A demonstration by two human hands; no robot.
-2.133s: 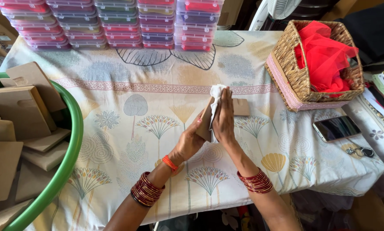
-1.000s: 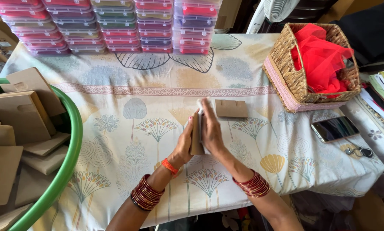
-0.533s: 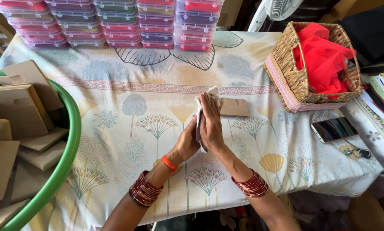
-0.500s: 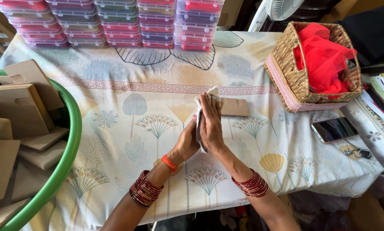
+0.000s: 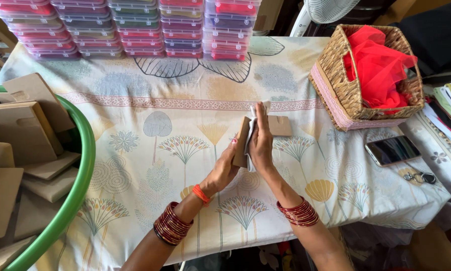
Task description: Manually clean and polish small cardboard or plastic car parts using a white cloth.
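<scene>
Brown board [image 5: 241,142] stands on edge at frame centre, left hand [image 5: 224,169] gripping it from behind, right hand [image 5: 261,142] pressing a white cloth [image 5: 252,125] flat against its face. Wiping under way; one board [image 5: 279,125] lies just beside, many fill the green tub [image 5: 70,200] at left.

Scene evenly lit by soft, bright daylight; no harsh shadows cast. Faint soft shadow seen beneath hands at centre. Mild glare noted on phone screen [image 5: 391,149] at 3 o'clock and on stacked plastic boxes [image 5: 135,27] at 12 o'clock. Focus held sharp across tablecloth [image 5: 160,150]. Slight wide-angle bending seen at edges; corners at 1 and 5 o'clock left dim.
</scene>
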